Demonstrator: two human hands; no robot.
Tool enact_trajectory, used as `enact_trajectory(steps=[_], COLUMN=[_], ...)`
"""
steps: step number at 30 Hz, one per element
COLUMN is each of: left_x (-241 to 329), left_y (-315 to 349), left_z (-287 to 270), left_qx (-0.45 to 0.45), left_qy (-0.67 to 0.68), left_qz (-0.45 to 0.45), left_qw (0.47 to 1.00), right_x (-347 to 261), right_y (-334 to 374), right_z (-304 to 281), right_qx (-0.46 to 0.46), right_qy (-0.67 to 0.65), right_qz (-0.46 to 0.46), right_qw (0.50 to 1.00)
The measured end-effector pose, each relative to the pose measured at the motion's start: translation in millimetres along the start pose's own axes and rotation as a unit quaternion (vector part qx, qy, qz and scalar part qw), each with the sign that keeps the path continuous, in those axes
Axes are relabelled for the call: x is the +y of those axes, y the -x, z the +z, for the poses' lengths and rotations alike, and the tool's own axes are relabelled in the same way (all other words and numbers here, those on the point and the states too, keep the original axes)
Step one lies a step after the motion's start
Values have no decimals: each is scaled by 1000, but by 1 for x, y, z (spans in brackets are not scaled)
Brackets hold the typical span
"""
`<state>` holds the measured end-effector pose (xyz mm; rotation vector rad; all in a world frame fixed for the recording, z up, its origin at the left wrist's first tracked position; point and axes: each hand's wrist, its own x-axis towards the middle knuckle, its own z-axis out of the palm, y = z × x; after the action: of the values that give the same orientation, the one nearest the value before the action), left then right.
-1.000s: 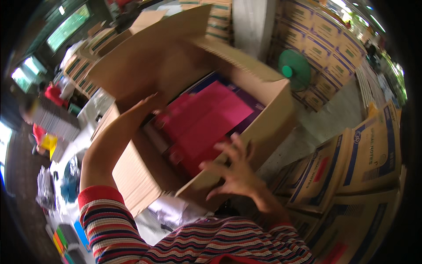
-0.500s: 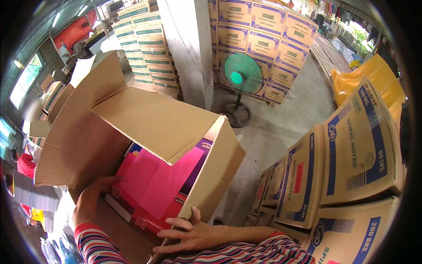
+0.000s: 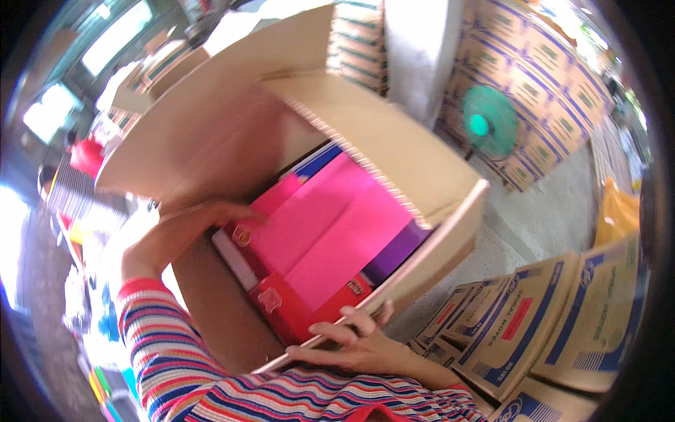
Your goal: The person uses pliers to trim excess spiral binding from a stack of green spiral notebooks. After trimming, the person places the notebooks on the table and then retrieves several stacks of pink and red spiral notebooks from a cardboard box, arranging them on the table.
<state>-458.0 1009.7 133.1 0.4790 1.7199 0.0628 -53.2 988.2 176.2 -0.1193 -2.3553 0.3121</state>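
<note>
A large open cardboard box [image 3: 242,158] stands tilted before me with its flaps up. Inside lies a stack of notebooks with red covers [image 3: 285,309], pink sheets [image 3: 330,218] lying over them. Purple [image 3: 397,252] and blue [image 3: 316,162] covers show along the stack's edges. My left hand [image 3: 200,221] reaches in over the left wall, its somewhat blurred fingers stretched out against the pink and red pieces. On the near right rim, my right hand [image 3: 358,344] has its fingers hooked over the cardboard edge, gripping the box.
Closed cartons [image 3: 513,316] are stacked close on my right. Farther back are a green standing fan [image 3: 489,123], a wall of cartons [image 3: 541,77] and a pale pillar [image 3: 422,56]. At left, a grey stack of sheets [image 3: 81,190] stands near a person in red [image 3: 88,156].
My view has turned, so the box sits farther right and looks more tilted. The left hand still touches the stack, and the right hand stays on the rim.
</note>
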Motion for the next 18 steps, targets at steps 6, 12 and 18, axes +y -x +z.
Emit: enact_trajectory(steps=[6, 12, 18], left_x=[-11, 1, 4], left_y=[58, 53, 39], left_z=[16, 10, 5], left_qx=[45, 2, -49], left_qy=[-49, -64, 8], left_qz=[70, 42, 48], left_qw=[995, 997, 998], right_x=[-10, -10, -10], right_y=[-3, -8, 2], right_z=[-24, -28, -24], right_qx=[-179, -155, -155], right_qy=[-69, -41, -30], right_qz=[-7, 18, 25], right_qw=[981, 987, 987])
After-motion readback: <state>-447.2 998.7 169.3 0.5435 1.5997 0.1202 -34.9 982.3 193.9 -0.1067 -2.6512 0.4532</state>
